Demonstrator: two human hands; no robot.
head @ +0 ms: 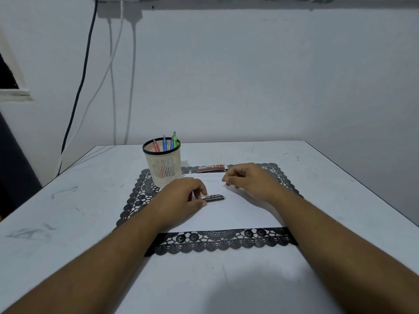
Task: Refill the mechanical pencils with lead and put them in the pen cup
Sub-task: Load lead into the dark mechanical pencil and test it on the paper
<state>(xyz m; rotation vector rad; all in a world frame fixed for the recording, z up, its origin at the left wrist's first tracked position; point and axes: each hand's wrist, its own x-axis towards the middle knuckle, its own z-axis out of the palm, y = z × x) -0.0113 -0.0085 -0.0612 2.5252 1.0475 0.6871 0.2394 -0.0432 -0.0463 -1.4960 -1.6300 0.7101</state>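
A cream mesh pen cup (pixel 163 165) with a black rim stands at the back left of a black lace mat (pixel 217 242). In it are a red (pixel 155 146), a blue (pixel 164 142) and a green (pixel 174 139) pencil. A dark mechanical pencil (pixel 215 198) lies on white paper (pixel 229 214); my left hand (pixel 181 196) rests over its left end, fingertips pinching it. My right hand (pixel 247 179) hovers to the right with fingers curled; something tiny may be pinched at its fingertips. A red lead case (pixel 212 168) lies behind my right hand.
The white table (pixel 68 211) is scuffed and stands against a pale wall. Cables (pixel 86 71) hang down the wall at the back left. The table's right edge runs diagonally at the far right.
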